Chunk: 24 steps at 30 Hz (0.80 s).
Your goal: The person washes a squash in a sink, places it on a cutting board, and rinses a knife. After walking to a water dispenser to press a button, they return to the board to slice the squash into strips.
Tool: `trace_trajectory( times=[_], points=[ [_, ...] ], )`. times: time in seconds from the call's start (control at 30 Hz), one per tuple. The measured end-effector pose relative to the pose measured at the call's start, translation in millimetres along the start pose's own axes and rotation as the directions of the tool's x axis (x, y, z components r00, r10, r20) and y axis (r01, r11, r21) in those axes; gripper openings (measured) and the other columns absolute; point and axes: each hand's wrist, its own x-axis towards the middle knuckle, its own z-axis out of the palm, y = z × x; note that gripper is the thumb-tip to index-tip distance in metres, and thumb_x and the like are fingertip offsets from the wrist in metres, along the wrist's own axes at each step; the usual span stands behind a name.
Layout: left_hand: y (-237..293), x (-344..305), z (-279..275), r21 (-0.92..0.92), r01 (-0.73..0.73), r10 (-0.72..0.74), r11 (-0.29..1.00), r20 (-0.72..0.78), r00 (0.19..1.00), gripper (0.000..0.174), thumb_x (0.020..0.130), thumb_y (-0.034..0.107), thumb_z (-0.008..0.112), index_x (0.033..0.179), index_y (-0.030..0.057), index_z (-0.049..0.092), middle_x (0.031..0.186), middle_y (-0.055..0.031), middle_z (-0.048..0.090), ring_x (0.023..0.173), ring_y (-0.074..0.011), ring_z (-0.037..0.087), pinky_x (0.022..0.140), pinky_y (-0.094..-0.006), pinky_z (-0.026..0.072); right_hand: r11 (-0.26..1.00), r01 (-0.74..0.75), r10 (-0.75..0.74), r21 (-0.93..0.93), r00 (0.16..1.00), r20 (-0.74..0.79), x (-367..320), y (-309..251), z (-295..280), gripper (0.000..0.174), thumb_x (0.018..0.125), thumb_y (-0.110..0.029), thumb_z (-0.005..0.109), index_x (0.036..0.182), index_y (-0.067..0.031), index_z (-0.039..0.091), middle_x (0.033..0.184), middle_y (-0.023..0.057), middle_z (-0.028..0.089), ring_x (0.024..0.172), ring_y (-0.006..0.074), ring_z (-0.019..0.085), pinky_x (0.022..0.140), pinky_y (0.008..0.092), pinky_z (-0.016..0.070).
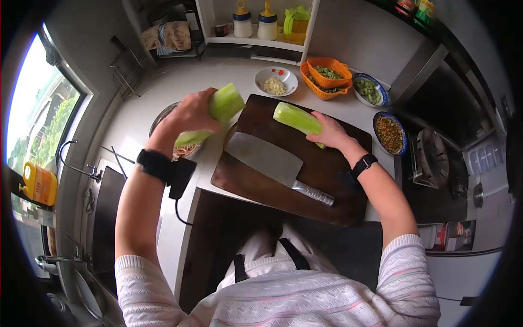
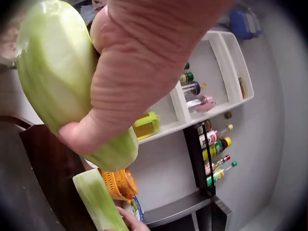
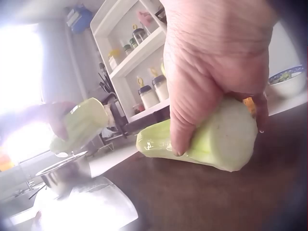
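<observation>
The right hand (image 1: 332,133) curls its fingers round the near end of a pale-green peeled gourd piece (image 1: 294,117) slanting forward-left, the left hand (image 1: 190,114) gripping another chunk (image 1: 227,103).

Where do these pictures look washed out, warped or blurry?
Head view: fisheye curves the room, with black corners; the bright glass window partly burns out. Right wrist view: glare whitens the broad metal cleaver blade, and haze softens the left hand. Left wrist view: background looks soft, corners darken.
</observation>
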Motion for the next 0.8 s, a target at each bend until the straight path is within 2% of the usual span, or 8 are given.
trace_trajectory(
  times=[0.2, 0.37, 0.43, 0.47, 0.6, 0.67, 0.77, 0.8],
  points=[
    [37.8, 70.8, 82.9, 0.39, -0.274, 0.175, 0.879, 0.27, 0.947, 0.08, 0.055, 0.014, 0.076, 0.129, 0.0127, 0.046, 0.109, -0.0091, 0.059, 0.108, -0.0256, 0.055, 0.094, -0.0477, 0.0397, 0.957, -0.104, 0.111, 0.272, 0.994, -0.009, 3.4, 6.5, -7.8, 0.064, 0.064, -0.042, 0.074, 0.113, -0.0027, 0.062, 0.108, 0.0183, 0.065, 0.104, 0.0309, 0.061, 0.091, 0.035, 0.0461],
    [27.7, 79.3, 113.2, 0.456, -0.461, 0.373, 0.761, 0.274, 0.886, 0.064, 0.066, 0.002, 0.066, 0.127, 0.0142, 0.049, 0.118, -0.0043, 0.055, 0.117, -0.0245, 0.049, 0.101, -0.0526, 0.033, 0.932, -0.194, 0.202, 0.306, 0.979, 0.006, -1.1, 0.2, 0.6, 0.07, 0.063, -0.046, 0.073, 0.116, -0.0008, 0.061, 0.112, 0.0196, 0.063, 0.105, 0.0297, 0.06, 0.092, 0.035, 0.046],
    [22.2, 77.0, 112.2, 0.427, -0.508, 0.503, 0.749, 0.134, 0.854, 0.06, 0.07, 0.003, 0.063, 0.127, 0.0151, 0.05, 0.124, -0.0044, 0.053, 0.123, -0.0245, 0.044, 0.105, -0.0543, 0.0289, 0.934, -0.208, 0.206, 0.29, 0.978, 0.037, -3.3, -5.9, 0.1, 0.07, 0.064, -0.046, 0.072, 0.117, -0.0017, 0.06, 0.112, 0.0197, 0.063, 0.106, 0.0307, 0.06, 0.092, 0.0355, 0.0463],
    [18.7, 78.0, 109.4, 0.453, -0.485, 0.455, 0.748, 0.181, 0.872, 0.055, 0.081, 0.007, 0.056, 0.133, 0.0197, 0.045, 0.131, -0.0086, 0.048, 0.128, -0.0258, 0.038, 0.107, -0.0544, 0.026, 0.951, -0.217, 0.21, 0.219, 0.976, 0.055, -4.8, -9.0, -1.3, 0.073, 0.065, -0.048, 0.072, 0.121, -0.0033, 0.057, 0.114, 0.0186, 0.062, 0.107, 0.0314, 0.059, 0.092, 0.0371, 0.0461],
    [11.0, 70.4, 107.9, 0.514, -0.402, 0.415, 0.758, 0.096, 0.905, 0.061, 0.083, 0.008, 0.054, 0.14, 0.0219, 0.038, 0.141, -0.013, 0.038, 0.132, -0.0342, 0.033, 0.107, -0.0531, 0.0279, 0.989, -0.126, 0.129, 0.076, 0.991, -0.025, -21.8, -14.3, 1.4, 0.074, 0.067, -0.047, 0.073, 0.126, -0.006, 0.052, 0.115, 0.0161, 0.062, 0.106, 0.0304, 0.059, 0.092, 0.0372, 0.0466],
    [2.7, 70.4, 115.9, 0.484, -0.408, 0.441, 0.774, 0.048, 0.896, 0.07, 0.076, 0.005, 0.059, 0.14, 0.0211, 0.037, 0.14, -0.0131, 0.039, 0.133, -0.0337, 0.033, 0.107, -0.0508, 0.0293, 0.986, -0.032, -0.025, -0.162, 0.94, -0.34, -41.9, -19.5, 1.4, 0.062, 0.072, -0.038, 0.072, 0.123, -0.0075, 0.053, 0.11, 0.0131, 0.061, 0.102, 0.0304, 0.059, 0.089, 0.0397, 0.047],
    [-2.9, 66.4, 118.1, 0.453, -0.399, 0.456, 0.797, -0.019, 0.89, 0.079, 0.068, 0.002, 0.066, 0.14, 0.02, 0.037, 0.14, -0.0136, 0.039, 0.133, -0.0335, 0.033, 0.106, -0.047, 0.0312, 0.99, 0.085, -0.117, -0.113, 0.944, -0.31, -79.4, -37.7, -13.4, 0.05, 0.075, -0.028, 0.07, 0.118, -0.0098, 0.054, 0.103, 0.011, 0.061, 0.097, 0.0306, 0.058, 0.085, 0.0421, 0.0463],
    [-3.1, 64.1, 117.4, 0.458, -0.383, 0.444, 0.802, -0.03, 0.895, 0.08, 0.068, 0.002, 0.067, 0.14, 0.0195, 0.037, 0.14, -0.0141, 0.039, 0.132, -0.0337, 0.033, 0.106, -0.0456, 0.0318, 0.998, 0.071, -0.07, 0.003, 0.987, -0.143, -95.6, -51.4, -16.7, 0.047, 0.075, -0.026, 0.07, 0.117, -0.011, 0.053, 0.102, 0.0103, 0.06, 0.096, 0.0306, 0.058, 0.084, 0.0429, 0.0458]
  ],
)
